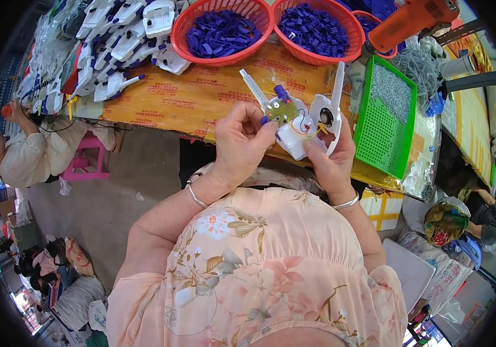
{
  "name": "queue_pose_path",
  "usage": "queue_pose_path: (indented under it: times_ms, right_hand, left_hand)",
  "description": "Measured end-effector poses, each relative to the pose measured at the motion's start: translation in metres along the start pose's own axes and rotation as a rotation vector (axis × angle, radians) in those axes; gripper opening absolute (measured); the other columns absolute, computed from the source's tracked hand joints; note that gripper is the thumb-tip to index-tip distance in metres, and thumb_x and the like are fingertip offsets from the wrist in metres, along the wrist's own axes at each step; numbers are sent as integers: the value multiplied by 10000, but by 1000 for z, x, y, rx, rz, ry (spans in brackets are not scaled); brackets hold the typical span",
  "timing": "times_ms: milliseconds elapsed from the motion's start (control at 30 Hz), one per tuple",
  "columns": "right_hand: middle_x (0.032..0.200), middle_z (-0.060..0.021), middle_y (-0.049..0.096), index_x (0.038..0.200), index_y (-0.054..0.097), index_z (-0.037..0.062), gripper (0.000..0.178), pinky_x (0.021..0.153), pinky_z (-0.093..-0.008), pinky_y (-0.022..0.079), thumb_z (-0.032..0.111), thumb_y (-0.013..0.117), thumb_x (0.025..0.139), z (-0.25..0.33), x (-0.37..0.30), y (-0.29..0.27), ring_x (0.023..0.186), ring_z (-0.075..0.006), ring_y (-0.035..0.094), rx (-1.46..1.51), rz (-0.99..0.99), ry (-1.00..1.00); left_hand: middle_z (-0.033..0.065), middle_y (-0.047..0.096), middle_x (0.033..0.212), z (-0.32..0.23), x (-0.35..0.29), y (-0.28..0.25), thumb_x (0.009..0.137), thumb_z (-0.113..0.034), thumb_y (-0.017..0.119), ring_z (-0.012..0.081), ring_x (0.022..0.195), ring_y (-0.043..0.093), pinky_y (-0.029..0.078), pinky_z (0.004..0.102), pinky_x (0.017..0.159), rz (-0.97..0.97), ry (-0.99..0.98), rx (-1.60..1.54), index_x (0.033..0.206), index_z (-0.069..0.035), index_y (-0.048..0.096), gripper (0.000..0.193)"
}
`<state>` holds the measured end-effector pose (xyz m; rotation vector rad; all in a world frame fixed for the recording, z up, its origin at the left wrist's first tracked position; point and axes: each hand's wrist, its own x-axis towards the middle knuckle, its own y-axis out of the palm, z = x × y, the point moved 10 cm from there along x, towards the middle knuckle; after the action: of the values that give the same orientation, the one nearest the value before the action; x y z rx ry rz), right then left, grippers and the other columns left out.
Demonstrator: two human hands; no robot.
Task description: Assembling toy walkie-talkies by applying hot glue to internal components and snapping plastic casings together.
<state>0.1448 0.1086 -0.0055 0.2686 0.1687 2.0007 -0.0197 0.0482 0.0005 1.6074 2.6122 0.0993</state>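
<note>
An opened white plastic casing with purple parts is held over the table edge. One casing half [256, 91] carries a green circuit board [285, 111]. The other half [337, 92] has a round black speaker [326, 117] inside. Thin red and yellow wires [305, 128] run between the halves. My left hand [242, 139] is closed, thumb and finger pinching the board half by its purple edge piece. With my right hand [335, 159] I grip the speaker half, the thumb at its lower edge; some fingers are hidden behind it.
Two red baskets [222, 58] of purple parts stand at the back. Piled white casings [112, 52] lie back left. A green tray [378, 136] of small screws is at right, below an orange power tool [412, 26]. A co-worker [34, 147] sits at far left by a pink stool [89, 156].
</note>
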Motion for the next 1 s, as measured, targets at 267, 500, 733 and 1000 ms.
queue_pose_path:
  times_ms: [267, 500, 733, 1000]
  right_hand:
    - [1195, -53, 524, 1346, 364, 34, 671, 904, -296, 439, -103, 595, 731, -5, 3, -4, 1058, -137, 526, 32, 25, 16]
    - [1178, -62, 527, 1330, 380, 31, 671, 905, -304, 447, -123, 581, 709, -8, 0, -4, 1058, -151, 536, 142, -5, 84]
    - [1186, -72, 519, 1326, 376, 21, 672, 915, -313, 446, -132, 569, 701, -6, 1, -1, 1067, -161, 534, 160, 2, 80]
    - [1181, -61, 523, 1326, 380, 22, 668, 920, -316, 441, -123, 568, 701, -7, 2, -1, 1064, -158, 530, 134, 3, 87]
  left_hand:
    - [11, 580, 700, -9, -2, 2, 800, 7, 651, 39, 592, 545, 456, 182, 524, 42, 4, 27, 773, -5, 521, 134]
    - [-21, 527, 687, -25, -7, 7, 761, 28, 653, 8, 609, 469, 404, 165, 528, -16, 142, 129, 734, -24, 498, 166]
    - [-17, 469, 652, -35, -6, 7, 724, 27, 655, 22, 562, 431, 366, 189, 473, -32, 203, 229, 682, -29, 442, 224]
    - [-19, 514, 673, -14, -2, 6, 769, 18, 626, 23, 589, 491, 415, 179, 495, 16, 49, 116, 698, -28, 454, 192]
